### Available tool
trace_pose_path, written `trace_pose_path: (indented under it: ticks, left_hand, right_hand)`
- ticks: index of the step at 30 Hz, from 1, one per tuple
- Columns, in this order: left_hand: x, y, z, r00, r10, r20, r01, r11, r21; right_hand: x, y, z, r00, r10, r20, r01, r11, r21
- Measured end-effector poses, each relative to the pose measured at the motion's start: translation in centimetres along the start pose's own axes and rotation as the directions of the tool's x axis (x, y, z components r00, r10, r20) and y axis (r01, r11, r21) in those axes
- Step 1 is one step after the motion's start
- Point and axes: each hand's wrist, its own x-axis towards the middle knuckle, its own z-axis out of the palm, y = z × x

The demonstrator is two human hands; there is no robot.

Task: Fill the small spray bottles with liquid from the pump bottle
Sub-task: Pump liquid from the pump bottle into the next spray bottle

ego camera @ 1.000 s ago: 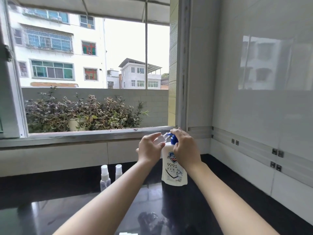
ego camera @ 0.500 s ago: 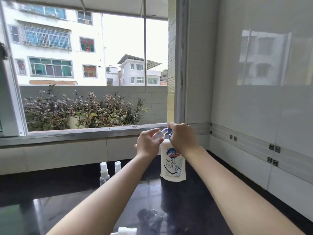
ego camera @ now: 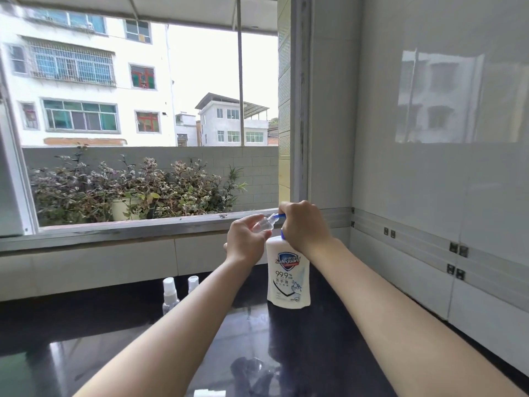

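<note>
A white pump bottle (ego camera: 288, 275) with a blue shield label stands upright on the black glossy counter (ego camera: 329, 353). My right hand (ego camera: 305, 226) covers its blue pump head from above; only the nozzle tip shows. My left hand (ego camera: 246, 240) holds a small clear spray bottle (ego camera: 262, 224), tilted, with its open neck against the nozzle. Two more small clear spray bottles stand capped to the left: one (ego camera: 170, 296) in full view, the other (ego camera: 193, 283) partly hidden behind my left forearm.
A wide window with a grey sill (ego camera: 128, 227) runs behind the counter, plants outside. A white tiled wall (ego camera: 429, 196) closes the right side. A small white object (ego camera: 209, 393) peeks in at the bottom edge of the counter.
The view has tilted down a little, so hands and bottle sit higher in the frame. The pump head looks pushed lower than 1.0 s ago. Both hands keep their grips.
</note>
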Motion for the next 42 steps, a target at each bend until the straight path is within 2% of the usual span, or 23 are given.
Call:
trace_pose_path:
  ticks: [5, 11, 17, 23, 28, 35, 42]
  left_hand:
    - [0.0, -1.0, 0.1, 1.000, -0.017, 0.011, 0.017, 1.000, 0.013]
    - [0.3, -0.2, -0.1, 0.999, 0.018, 0.026, -0.018, 1.000, 0.008]
    - [0.1, -1.0, -0.2, 0.999, -0.020, 0.040, 0.018, 0.999, 0.040]
    - [0.1, 0.3, -0.2, 0.999, 0.001, 0.037, -0.002, 1.000, 0.029]
    - [0.0, -0.4, -0.5, 0.999, -0.016, 0.045, 0.014, 0.999, 0.048]
    - [-0.1, 0.4, -0.7, 0.997, 0.054, 0.063, -0.057, 0.997, 0.047]
    - [-0.1, -0.3, -1.0, 0.996, 0.042, 0.084, -0.050, 0.995, 0.089]
  right_hand:
    - [-2.6, 0.0, 1.6, 0.994, 0.034, -0.101, -0.026, 0.997, 0.075]
    - [-0.3, 0.1, 0.6, 1.000, 0.009, -0.018, -0.009, 1.000, 0.008]
    - [-2.9, 0.0, 2.1, 0.993, 0.049, -0.109, -0.042, 0.997, 0.070]
    - [-0.4, 0.0, 0.6, 0.999, 0.010, -0.041, -0.011, 1.000, -0.006]
    - [-2.6, -0.3, 1.8, 0.988, 0.030, -0.150, -0.027, 0.999, 0.024]
    - [-0.4, -0.1, 0.5, 0.999, -0.003, -0.036, 0.000, 0.998, -0.062]
    - [-2.4, -0.1, 1.7, 0.993, 0.030, -0.117, -0.031, 0.999, -0.007]
